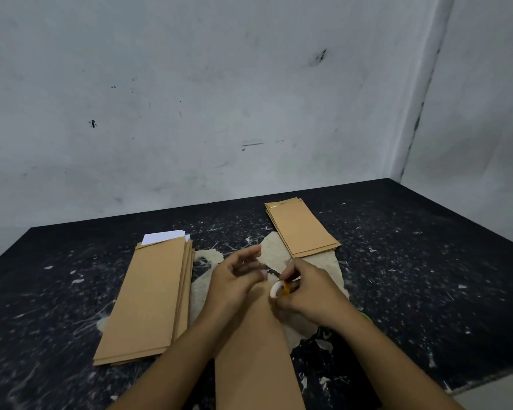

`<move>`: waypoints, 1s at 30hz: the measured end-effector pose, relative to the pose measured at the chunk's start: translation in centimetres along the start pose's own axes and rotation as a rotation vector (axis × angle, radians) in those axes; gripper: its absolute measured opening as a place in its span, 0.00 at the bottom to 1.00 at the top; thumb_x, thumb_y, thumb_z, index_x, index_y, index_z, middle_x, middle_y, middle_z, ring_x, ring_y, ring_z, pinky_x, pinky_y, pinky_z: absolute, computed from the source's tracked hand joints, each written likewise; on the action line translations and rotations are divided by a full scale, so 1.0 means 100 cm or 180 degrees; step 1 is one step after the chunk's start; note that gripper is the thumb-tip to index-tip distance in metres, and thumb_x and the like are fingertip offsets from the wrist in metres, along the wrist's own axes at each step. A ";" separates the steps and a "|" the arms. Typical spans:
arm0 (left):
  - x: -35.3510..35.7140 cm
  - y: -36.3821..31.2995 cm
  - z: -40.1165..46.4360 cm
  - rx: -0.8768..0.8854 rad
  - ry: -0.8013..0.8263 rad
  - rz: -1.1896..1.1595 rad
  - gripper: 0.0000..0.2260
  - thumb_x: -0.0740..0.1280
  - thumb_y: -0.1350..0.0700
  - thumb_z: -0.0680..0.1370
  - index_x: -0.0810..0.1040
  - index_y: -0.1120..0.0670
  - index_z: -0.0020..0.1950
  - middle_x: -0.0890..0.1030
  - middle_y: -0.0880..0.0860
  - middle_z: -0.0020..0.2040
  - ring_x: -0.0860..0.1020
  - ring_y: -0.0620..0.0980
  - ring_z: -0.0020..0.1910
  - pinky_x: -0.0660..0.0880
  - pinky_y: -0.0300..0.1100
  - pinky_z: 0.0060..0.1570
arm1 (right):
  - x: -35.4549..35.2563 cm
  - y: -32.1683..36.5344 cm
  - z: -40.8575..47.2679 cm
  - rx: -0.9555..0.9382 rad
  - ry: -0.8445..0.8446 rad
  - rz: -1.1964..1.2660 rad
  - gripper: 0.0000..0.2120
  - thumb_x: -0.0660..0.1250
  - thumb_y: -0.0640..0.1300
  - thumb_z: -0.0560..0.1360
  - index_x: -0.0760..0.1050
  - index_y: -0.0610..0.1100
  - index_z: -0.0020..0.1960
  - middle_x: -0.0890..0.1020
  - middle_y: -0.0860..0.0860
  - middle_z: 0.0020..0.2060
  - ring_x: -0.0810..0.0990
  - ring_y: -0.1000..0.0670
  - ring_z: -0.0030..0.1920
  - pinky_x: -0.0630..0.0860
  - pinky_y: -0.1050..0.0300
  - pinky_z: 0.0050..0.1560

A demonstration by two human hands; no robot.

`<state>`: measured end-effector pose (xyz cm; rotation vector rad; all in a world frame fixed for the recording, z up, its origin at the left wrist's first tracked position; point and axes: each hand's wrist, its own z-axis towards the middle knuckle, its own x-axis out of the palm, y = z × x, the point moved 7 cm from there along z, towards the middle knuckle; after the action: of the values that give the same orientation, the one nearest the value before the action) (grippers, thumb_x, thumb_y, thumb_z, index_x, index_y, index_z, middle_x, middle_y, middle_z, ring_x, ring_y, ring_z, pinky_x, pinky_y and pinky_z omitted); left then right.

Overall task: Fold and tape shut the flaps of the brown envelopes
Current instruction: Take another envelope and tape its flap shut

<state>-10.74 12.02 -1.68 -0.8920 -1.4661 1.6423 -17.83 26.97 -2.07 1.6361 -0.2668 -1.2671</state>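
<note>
A brown envelope (253,344) lies lengthwise in front of me on the black table (412,261), its far end under my hands. My right hand (305,291) grips a small roll of clear tape (279,290) just above that end. My left hand (234,276) hovers beside the roll with its fingers loosely spread; a strip of tape between the two hands is too blurred to make out. A stack of brown envelopes (151,300) lies to the left, with white paper (163,236) sticking out of its far end. A second stack of envelopes (302,229) lies at the back right.
The table top is scratched, with a worn pale patch (323,261) under my hands. Grey walls close the table off behind and at the right. A small green object (366,316) peeks out beside my right wrist.
</note>
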 end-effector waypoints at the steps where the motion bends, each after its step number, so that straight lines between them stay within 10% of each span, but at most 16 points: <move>1: -0.004 -0.004 0.001 0.0042 -0.0049 -0.0077 0.17 0.72 0.66 0.75 0.82 0.51 0.60 0.83 0.51 0.55 0.82 0.42 0.51 0.79 0.35 0.45 | -0.003 -0.002 0.000 0.0021 0.0019 -0.0126 0.14 0.78 0.48 0.67 0.74 0.50 0.46 0.82 0.53 0.44 0.81 0.51 0.45 0.77 0.55 0.42; 11: -0.019 -0.017 0.009 0.0104 -0.0016 -0.0859 0.07 0.66 0.67 0.78 0.79 0.57 0.53 0.84 0.58 0.43 0.84 0.55 0.47 0.79 0.43 0.47 | -0.027 -0.003 -0.001 0.0090 0.0859 -0.1179 0.29 0.83 0.56 0.61 0.72 0.54 0.55 0.72 0.58 0.55 0.71 0.55 0.58 0.73 0.58 0.54; 20: -0.020 -0.025 0.012 0.0230 0.0148 -0.1138 0.08 0.69 0.62 0.68 0.81 0.56 0.46 0.81 0.54 0.37 0.82 0.51 0.40 0.79 0.41 0.40 | 0.021 0.033 0.027 0.0939 0.1869 0.2891 0.20 0.66 0.52 0.78 0.79 0.36 0.60 0.85 0.36 0.53 0.86 0.42 0.54 0.84 0.50 0.53; 26: -0.029 -0.028 0.015 0.0232 0.0120 -0.0978 0.09 0.71 0.69 0.72 0.77 0.59 0.50 0.84 0.59 0.41 0.84 0.56 0.44 0.82 0.45 0.48 | 0.009 0.031 0.046 0.0792 0.1311 0.3183 0.05 0.68 0.31 0.77 0.79 0.37 0.51 0.84 0.44 0.39 0.83 0.52 0.36 0.83 0.57 0.41; 30: -0.043 -0.030 0.020 0.0156 0.0069 0.0016 0.06 0.69 0.65 0.77 0.80 0.57 0.51 0.84 0.55 0.42 0.84 0.51 0.44 0.77 0.37 0.41 | -0.014 0.039 0.055 0.0220 0.0653 0.1809 0.05 0.71 0.30 0.75 0.80 0.38 0.49 0.86 0.43 0.39 0.84 0.50 0.35 0.83 0.57 0.39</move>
<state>-10.25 7.52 1.61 -0.8843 -1.4041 1.6602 -21.50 22.94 2.22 1.5795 -0.6036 -0.6625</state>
